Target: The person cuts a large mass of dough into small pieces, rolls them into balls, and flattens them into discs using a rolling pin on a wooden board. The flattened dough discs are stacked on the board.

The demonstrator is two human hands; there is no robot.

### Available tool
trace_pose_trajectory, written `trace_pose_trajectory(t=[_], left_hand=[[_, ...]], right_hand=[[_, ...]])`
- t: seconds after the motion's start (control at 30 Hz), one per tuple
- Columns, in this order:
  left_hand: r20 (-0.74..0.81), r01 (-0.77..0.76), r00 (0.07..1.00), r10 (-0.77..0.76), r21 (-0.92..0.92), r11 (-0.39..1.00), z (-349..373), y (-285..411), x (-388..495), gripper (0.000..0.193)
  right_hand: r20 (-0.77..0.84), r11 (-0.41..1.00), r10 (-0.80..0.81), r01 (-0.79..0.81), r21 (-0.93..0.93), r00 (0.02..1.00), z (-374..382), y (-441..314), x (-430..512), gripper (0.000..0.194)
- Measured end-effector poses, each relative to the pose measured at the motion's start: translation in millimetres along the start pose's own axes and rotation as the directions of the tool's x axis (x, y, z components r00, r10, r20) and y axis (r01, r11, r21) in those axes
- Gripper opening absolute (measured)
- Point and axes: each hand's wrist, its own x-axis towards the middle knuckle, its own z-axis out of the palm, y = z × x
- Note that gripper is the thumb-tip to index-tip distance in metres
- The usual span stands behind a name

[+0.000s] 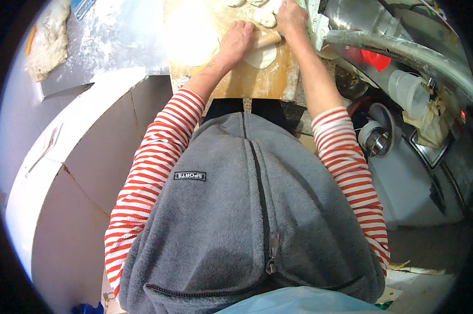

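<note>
On the wooden board [236, 84] lies a flattened round of dough [262, 57], with a wooden rolling pin [268, 39] resting across its upper part. My left hand [238, 41] is closed over the pin's left end. At the upper right, my right hand [291, 15] is beside a small dough piece [265, 17], close to the pin's right end; its fingers are partly cut off by the frame, so its grip is unclear. More small dough pieces [256, 1] sit at the top edge. Glare hides the board's left part, where a pale round shape [211, 43] shows.
A large dough mass [50, 43] rests on the floury metal table [114, 43] at the left. A white tiled ledge [99, 102] curves below it. At the right are a metal rim [409, 45], a clear plastic container [409, 92] and a red object [376, 59].
</note>
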Motion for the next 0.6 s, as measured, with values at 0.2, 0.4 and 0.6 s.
trace_pose_trajectory(t=[0.2,0.4,0.6], left_hand=[[0.188,-0.026,0.982,0.032,-0.031,0.999,-5,-2,-1,0.021],[0.253,0.15,0.964,-0.076,-0.289,0.945,-37,25,1,0.023],[0.0,-0.363,0.926,0.378,-0.283,0.888,-51,39,-6,0.024]], right_hand=[[0.039,0.944,0.261,-0.263,0.2,0.965,-21,48,-142,0.02],[-0.213,0.957,0.036,0.027,0.288,0.976,23,107,-197,0.02],[-0.167,0.954,0.169,-0.119,0.275,0.971,6,71,-163,0.021]])
